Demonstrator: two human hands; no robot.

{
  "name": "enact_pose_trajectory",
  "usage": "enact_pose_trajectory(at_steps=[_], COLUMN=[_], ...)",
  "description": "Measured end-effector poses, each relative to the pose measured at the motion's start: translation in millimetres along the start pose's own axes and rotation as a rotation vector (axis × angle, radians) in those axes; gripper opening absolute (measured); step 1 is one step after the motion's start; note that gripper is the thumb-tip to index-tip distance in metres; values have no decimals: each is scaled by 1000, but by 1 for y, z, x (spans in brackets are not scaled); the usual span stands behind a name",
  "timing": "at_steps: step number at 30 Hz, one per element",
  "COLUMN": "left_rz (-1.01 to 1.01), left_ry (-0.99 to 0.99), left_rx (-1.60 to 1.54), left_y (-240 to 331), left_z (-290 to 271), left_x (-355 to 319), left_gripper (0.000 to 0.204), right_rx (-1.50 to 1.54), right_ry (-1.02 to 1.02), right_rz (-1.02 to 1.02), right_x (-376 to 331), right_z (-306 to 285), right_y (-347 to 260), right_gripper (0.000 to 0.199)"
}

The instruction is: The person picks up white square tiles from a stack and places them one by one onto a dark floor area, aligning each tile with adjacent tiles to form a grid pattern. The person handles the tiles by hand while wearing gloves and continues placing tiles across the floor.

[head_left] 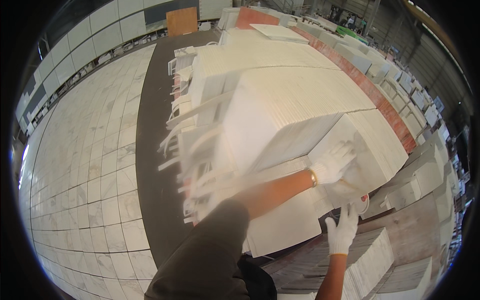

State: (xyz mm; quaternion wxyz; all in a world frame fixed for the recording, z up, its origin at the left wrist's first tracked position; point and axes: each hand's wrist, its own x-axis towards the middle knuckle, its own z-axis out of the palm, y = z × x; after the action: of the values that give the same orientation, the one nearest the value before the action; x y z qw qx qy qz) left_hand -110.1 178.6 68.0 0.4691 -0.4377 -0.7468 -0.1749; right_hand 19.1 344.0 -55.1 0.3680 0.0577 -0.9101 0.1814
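My left hand point(334, 162), in a white knit glove, lies with its fingers stretched against the face of a white stone tile point(375, 165) at the end of a tightly packed row. That tile has a grey and brownish patch. Lower down, my right hand point(344, 230), also gloved, has its fingers stretched up toward the tile's lower edge, thumb apart. Whether its fingertips touch the tile, I cannot tell. Close to them is a small red-and-white round thing point(364, 204), its kind unclear. Left of my hands stands another thick row of white tiles point(300, 95).
White strips point(200, 142) stick out along the rows' left side. A reddish board point(370, 102) runs behind them. More slabs point(370, 265) lean at the lower right. On the left, veined tiles point(95, 175) are laid out beside a dark strip point(155, 135).
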Motion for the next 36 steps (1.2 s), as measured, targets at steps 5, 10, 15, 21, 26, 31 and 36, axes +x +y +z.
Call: enact_pose_trajectory(at_steps=[5,10,15,21,26,31,36], left_rz=[-320,-1382,-1329,-1470,-1285,-1518,-1197], left_ry=[-268,-703,-1391,-1122,-819,-765,-1242], left_rx=[71,206,63,98,-33,-234,112], left_y=[53,120,192,179,152,138,196], left_z=[-124,-245,-359,-375,-426,-509,-554], left_x=[-242,-451,-636,-734,-771,-836,-911], left_gripper=[49,53,52,48,23,52,28], right_rx=[104,282,338,353,350,499,429], right_ry=[-292,-328,-390,-380,-558,-852,-1166], right_rz=[-29,35,-104,-235,-253,-282,-165], right_x=[-170,-264,-296,-287,-301,-297,-335], right_z=[11,2,0,15,74,167,233], right_y=[-36,-44,-119,-161,-252,-342,-320], right_gripper=[65,60,56,55,54,54,59])
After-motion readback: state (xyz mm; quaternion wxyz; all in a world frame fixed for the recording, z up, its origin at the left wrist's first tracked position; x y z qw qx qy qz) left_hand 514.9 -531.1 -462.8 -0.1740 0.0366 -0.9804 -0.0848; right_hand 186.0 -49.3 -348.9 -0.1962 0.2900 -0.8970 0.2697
